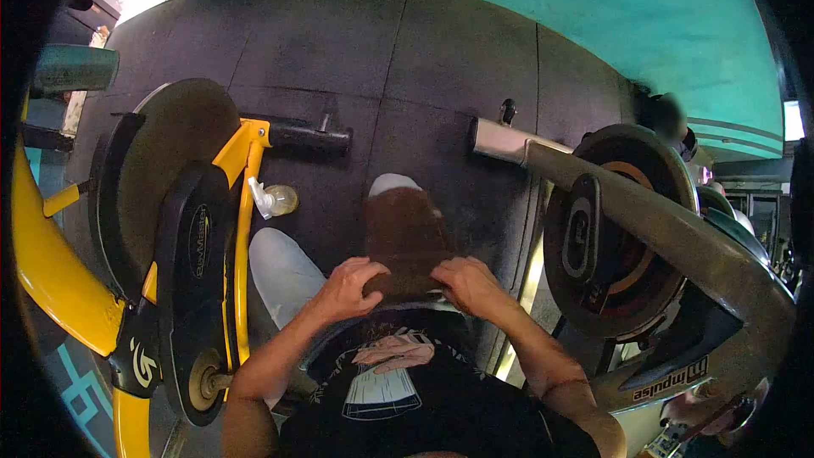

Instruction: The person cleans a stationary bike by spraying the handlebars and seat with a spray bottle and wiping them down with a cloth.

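Observation:
A brown cloth is spread over the person's leg, above a white shoe tip or light fabric. My left hand pinches the cloth's near left corner with curled fingers. At its near right corner, my right hand grips the same cloth. A crumpled pinkish-brown cloth rests on the front of the black shirt. On the floor beside the yellow frame stands a clear spray bottle with a white nozzle.
A yellow and black exercise bike stands close on the left. On the right is a grey bike with a round flywheel cover. Dark mats cover the floor, and a blurred person is at the far right.

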Motion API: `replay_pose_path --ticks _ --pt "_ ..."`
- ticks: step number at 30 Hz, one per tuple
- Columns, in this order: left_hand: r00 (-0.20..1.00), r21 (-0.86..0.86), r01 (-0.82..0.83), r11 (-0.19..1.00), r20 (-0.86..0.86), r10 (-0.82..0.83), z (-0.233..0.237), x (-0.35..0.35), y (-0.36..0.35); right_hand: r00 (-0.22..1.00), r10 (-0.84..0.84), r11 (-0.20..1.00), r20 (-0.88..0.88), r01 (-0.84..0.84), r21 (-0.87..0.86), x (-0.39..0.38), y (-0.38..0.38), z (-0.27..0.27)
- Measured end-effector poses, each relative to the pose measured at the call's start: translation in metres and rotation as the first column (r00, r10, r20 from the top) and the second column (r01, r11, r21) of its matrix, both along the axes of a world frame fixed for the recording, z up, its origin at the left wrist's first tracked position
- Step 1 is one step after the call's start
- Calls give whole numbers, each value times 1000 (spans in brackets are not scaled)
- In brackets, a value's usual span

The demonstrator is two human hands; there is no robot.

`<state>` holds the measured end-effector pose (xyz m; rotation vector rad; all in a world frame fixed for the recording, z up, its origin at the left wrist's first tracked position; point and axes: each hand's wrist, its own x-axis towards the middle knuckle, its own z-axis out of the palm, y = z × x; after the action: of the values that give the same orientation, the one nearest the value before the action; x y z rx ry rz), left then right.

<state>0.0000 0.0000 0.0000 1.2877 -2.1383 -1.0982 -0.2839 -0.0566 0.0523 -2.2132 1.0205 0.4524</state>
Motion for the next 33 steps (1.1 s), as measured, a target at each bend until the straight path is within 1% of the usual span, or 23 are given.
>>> replay_pose_path --ticks 2,4,6,8,9,11,12,13,15,17,19,20,22,23,25,26,27,28,29,30,31,32,33 --pt "985 342 -105 934 -95 146 7 1 -6 979 -44 992 197 20 121 -4 -12 4" --pt "957 333 -222 916 -104 270 2 7 -11 969 -190 949 157 141 281 8 -38 -7" --pt "912 294 -328 898 -151 382 -27 4 -29 879 -236 957 416 135 257 2 -78 -48" --pt "710 595 -498 631 -137 690 -71 0 -42 845 -251 960 473 155 233 7 -115 -102" --pt "705 587 -505 633 -142 695 -88 -2 -49 846 -239 964 477 146 223 9 -128 -116" --pt "631 605 -605 517 -31 775 -109 -9 -58 950 -163 983 265 133 127 19 -146 -131" --pt "565 606 -674 422 55 823 -80 -20 -65 989 -111 992 98 117 -51 25 -145 -125" --pt "552 602 -682 415 51 832 -88 -21 -67 990 -96 993 101 102 -57 29 -147 -130" --pt "464 748 -608 266 62 884 -100 -25 -64 927 -165 986 338 150 69 37 -144 -134" --pt "456 829 -515 216 52 888 -103 -18 -66 934 -181 978 307 138 157 40 -141 -131" --pt "435 969 -132 210 -133 891 -96 -7 -67 939 -197 962 280 131 239 42 -143 -124" --pt "436 969 -130 211 -135 890 -92 -2 -68 957 -163 938 238 76 338 41 -148 -119" --pt "629 782 -150 605 -396 669 -69 2 -78 971 -140 905 193 47 423 38 -153 -96" --pt "638 780 -128 613 -408 653 -55 5 -86 966 -121 845 228 -20 535 36 -151 -77" --pt "815 478 -74 875 -477 329 -8 10 -100 960 -123 767 251 -69 638 32 -141 -48" --pt "816 476 -55 878 -485 314 7 10 -104 920 -235 756 315 -31 654 30 -133 -38" --pt "810 367 -216 905 -450 376 21 12 -109 861 -340 745 378 1 667 28 -125 -34" --pt "793 241 -368 898 -424 438 34 15 -115 784 -508 694 357 127 709 23 -115 -35" --pt "744 207 -492 846 -405 532 46 20 -114 773 -522 696 360 142 704 16 -108 -34" --pt "673 125 -629 767 -406 618 38 33 -112 585 -709 641 393 303 706 6 -101 -31" --pt "575 122 -740 661 -396 716 45 43 -103 354 -836 544 419 440 715 -5 -100 -28" --pt "460 57 -858 511 -358 812 38 58 -90 240 -873 484 425 543 686 -16 -102 -16" --pt "345 41 -924 381 -344 873 16 79 -72 261 -829 512 494 708 487 -35 -110 -19"
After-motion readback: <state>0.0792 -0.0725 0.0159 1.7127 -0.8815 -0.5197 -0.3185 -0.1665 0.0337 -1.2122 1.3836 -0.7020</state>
